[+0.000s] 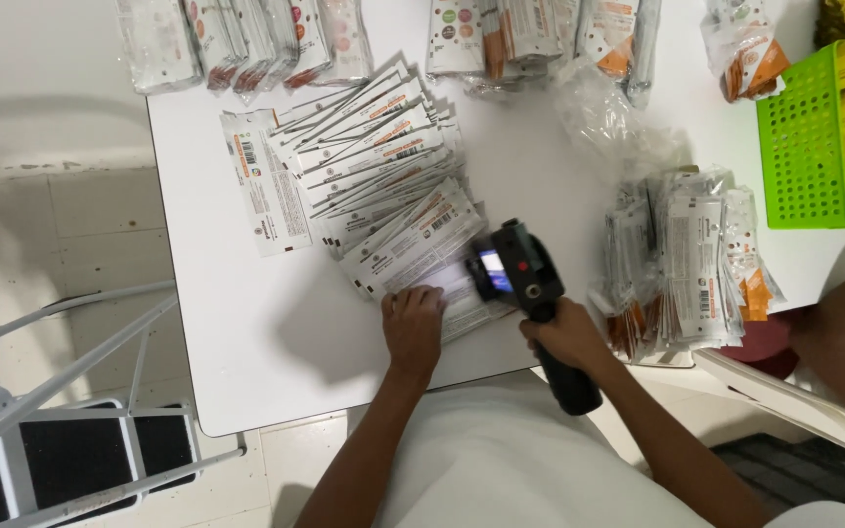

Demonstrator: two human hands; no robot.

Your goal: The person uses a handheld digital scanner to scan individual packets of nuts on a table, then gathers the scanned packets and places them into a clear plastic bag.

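Left hand (413,328) pressed flat on fanned white packets (383,196) near table (246,362) front edge, right hand (567,337) clenched around black handheld printer (530,293).

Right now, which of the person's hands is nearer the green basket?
Right. The right hand, gripping the black handheld device, is closer to the green basket; the left hand presses the packets farther away.

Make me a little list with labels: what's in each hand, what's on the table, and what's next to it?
Left hand: pressing flat on white packets fanned out in a row
Right hand: gripping a black handheld device, its head on the nearest packet
Table: white, with bagged packet bundles and a green basket
Beside table: step stool
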